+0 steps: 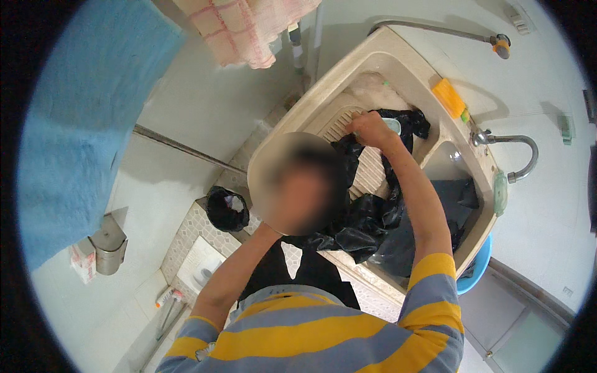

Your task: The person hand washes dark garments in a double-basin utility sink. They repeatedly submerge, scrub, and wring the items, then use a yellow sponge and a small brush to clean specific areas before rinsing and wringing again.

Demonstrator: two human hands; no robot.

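My right hand [373,129] is over the ribbed washboard [371,172] of a beige laundry sink, its fingers curled down onto a wet black garment [366,221]. The cloth runs from behind this hand across the ribs and over the sink's front edge. A pale oval object [392,125], perhaps a soap dish, lies just beside the hand, partly covered by it. My left hand [303,191] is at the sink's left front side, inside a blurred patch that hides its fingers and anything in them.
Dark cloth lies in water in the right basin [450,161], below a curved chrome faucet [527,144]. An orange sponge [448,98] sits on the back ledge. A black-lined bin [227,209] stands left, a blue tub [478,268] right. Towels [98,102] hang at upper left.
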